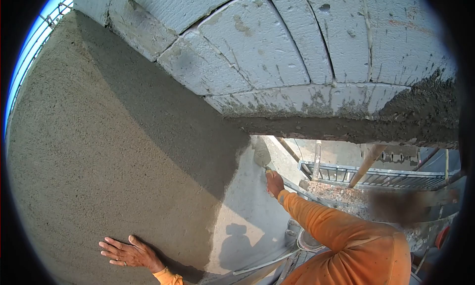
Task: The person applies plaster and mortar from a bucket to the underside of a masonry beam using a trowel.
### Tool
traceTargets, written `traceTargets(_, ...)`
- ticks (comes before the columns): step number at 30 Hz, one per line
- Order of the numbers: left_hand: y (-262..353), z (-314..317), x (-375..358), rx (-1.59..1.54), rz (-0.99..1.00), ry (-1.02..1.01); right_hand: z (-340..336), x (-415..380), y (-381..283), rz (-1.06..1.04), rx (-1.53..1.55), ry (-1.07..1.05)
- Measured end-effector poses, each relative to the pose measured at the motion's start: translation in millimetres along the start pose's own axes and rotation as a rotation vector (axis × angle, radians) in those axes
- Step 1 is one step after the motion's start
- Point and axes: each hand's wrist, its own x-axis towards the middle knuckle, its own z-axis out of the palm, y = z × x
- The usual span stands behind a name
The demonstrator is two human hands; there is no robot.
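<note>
My right hand [274, 184] is closed round the handle of a trowel [261, 154]. The trowel's blade points up toward the corner under the block wall, beside the ragged edge of the grey mortar. My left hand [129, 253] is open with fingers spread, at the lower part of the mortar-coated wall [123, 151]; whether the palm touches the wall cannot be made out. A pale, uncoated strip of wall [247, 206] lies between the wet-looking mortar and my right arm.
White blocks [257, 42] with open joints run overhead, above a mortar-smeared beam edge [346, 130]. Wooden poles [366, 165] and a metal rack [396, 178] stand at the right. Below my right arm is a round container [309, 241]. A blurred dark shape hangs at the right.
</note>
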Motion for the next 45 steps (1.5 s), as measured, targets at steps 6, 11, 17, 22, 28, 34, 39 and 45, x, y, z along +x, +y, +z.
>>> traceTargets(6,2,-3,2,0.002,-0.005,0.001,6,27,16,-0.008,0.034,0.014)
traceTargets(11,0,-1,3,-0.013,0.001,0.019,18,-67,10,-0.041,0.029,-0.116)
traceTargets(17,-3,-3,3,-0.100,0.006,0.055,-77,-110,35,-0.289,-0.393,-0.184)
traceTargets(22,33,-81,21,0.081,-0.044,-0.208,-261,-164,71,-0.284,-0.872,-0.259)
traceTargets(28,218,-132,-116,-0.669,-0.277,-0.268,-471,-261,106,0.084,-1.152,-0.087)
traceTargets(34,365,-338,-381,-1.831,0.224,-1.820,-491,-337,30,-0.149,-0.969,0.148)
traceTargets(39,362,-443,-463,-1.924,0.823,-2.247,-498,-341,4,-0.166,-0.872,0.275)
traceTargets(45,427,-526,-412,-1.844,0.929,-2.693,-558,-394,45,0.157,-0.416,0.259)
